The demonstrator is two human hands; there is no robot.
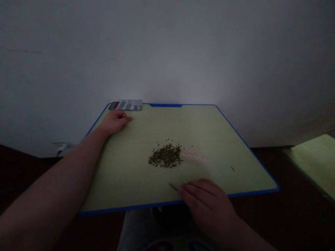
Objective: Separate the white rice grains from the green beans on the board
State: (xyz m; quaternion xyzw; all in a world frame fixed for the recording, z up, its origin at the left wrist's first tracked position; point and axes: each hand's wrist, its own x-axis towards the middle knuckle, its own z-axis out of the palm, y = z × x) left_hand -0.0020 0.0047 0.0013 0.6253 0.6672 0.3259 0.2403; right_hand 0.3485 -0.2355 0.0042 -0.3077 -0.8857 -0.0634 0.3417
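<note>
My right hand (205,197) is near the front edge of the table, closed on a thin, slender tool (173,187). Its narrow tip points up and left; the rest is hidden in my fingers, so the exact kind is unclear. Beyond that tip lies a loose pile of dark green beans (165,156), touching a pile of pale, whitish grains (194,156) on its right. My left hand (116,122) rests at the far left of the table with curled fingers and the thumb stretched right, apparently holding nothing. A phone (125,105) lies just behind it.
The light yellow tabletop (136,146) has a blue rim and stands against a grey wall (167,52). A small dark sliver (232,168) lies on its right side. Another yellowish surface (314,157) is at far right. A white plug (62,146) is on the wall at left.
</note>
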